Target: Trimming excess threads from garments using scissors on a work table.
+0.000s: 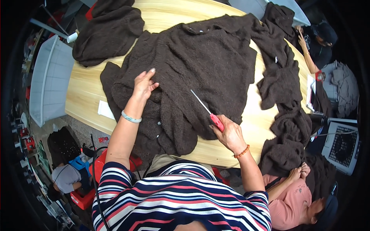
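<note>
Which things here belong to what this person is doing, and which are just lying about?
In use:
Dark brown fuzzy garment, at the left hand
Red-handled, thin metal tool in the right hand
Pale wooden table beneath

Seemingly lying about:
White rectangular paper
Pale grey plastic tub
Dark brown fabric bundle, upper left

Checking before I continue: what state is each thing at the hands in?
Dark garment: spread, wrinkled, bunched nearer the person
Left hand: at garment, fingers partly curled, grip unclear
Pink-handled tool: held, thin shaft exposed
Right hand: closed around the tool
White paper: lying flat
</note>
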`<state>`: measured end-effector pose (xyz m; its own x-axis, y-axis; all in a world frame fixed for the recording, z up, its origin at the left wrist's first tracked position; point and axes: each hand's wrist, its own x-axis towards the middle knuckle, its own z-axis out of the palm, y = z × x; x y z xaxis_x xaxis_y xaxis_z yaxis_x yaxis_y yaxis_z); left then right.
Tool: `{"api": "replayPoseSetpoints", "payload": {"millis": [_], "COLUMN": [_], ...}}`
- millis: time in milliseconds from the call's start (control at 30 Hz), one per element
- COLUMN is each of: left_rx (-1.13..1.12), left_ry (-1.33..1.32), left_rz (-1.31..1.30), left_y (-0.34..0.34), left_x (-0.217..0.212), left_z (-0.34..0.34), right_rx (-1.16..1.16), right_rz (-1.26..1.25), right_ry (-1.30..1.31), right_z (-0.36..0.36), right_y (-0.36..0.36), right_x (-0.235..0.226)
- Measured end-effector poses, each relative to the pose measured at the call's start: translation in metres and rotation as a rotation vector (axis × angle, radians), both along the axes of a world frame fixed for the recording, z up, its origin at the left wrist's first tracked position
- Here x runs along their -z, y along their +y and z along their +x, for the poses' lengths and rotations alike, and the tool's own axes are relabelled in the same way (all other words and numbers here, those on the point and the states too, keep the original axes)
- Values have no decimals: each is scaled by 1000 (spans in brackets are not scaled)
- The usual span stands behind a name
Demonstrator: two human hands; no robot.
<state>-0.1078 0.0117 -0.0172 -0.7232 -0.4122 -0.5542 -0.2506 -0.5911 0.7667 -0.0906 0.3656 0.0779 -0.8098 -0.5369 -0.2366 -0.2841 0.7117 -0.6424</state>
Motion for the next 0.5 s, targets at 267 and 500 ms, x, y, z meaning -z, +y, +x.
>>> {"api": "replayPoseSetpoints", "payload": {"millis": [267,500], "left_rx": [10,-65], "left_ry": [-49,-90], "left_rz": [-131,-209], "left_y": [-20,-25], "left_x": [-11,-26], "left_z": [3,10], "right_rx": [-31,14], "right_rz": [114,184], "right_ry": [210,298], "right_z": [53,59], "right_y": [-16,-23], "right_x": [85,130]}}
